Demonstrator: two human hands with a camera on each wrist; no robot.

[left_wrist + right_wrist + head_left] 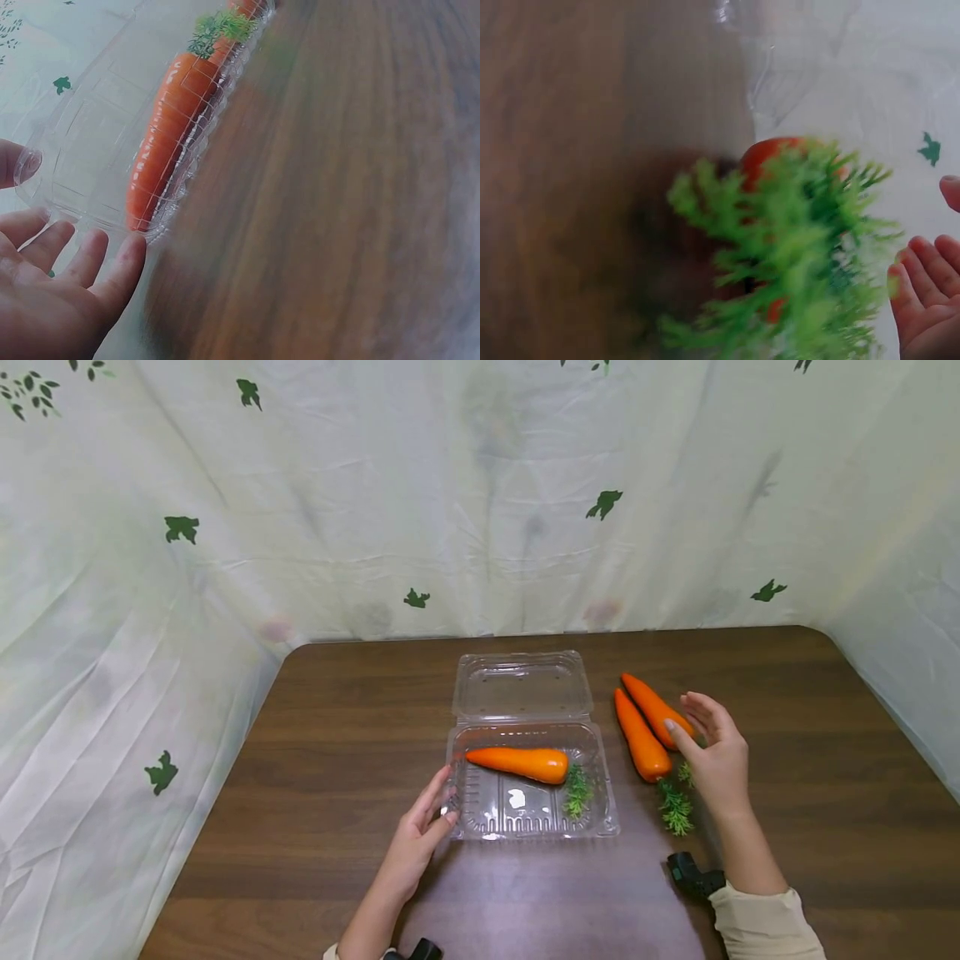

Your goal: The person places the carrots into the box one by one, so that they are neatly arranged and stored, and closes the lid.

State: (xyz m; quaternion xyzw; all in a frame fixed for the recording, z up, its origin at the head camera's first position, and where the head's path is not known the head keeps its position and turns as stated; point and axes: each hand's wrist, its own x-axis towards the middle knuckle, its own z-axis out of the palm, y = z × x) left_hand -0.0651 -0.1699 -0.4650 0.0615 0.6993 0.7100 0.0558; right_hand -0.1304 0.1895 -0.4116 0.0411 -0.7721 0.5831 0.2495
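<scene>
A clear plastic clamshell box (pixel 480 823) lies on the table with its lid (pixel 522 689) folded back. Inside it is an orange carrot (pixel 521 763) with green leaves (pixel 576 793). At the box's left side is my left hand (pixel 420 831), its fingertips (pixel 129 247) right at the rim. Two more carrots (pixel 640 739) (pixel 654 706) lie side by side to the right of the box. Over the leafy end of the farther one hovers my right hand (pixel 717 760), thumb and fingers apart with nothing between them. Blurred carrot leaves (pixel 795 255) fill much of the right wrist view.
Everything lies on a brown wooden table (pixel 360 710). A pale curtain with green leaf prints (pixel 487 510) hangs behind the table's far edge and along both sides. Black wrist devices (pixel 693 877) sit at both wrists.
</scene>
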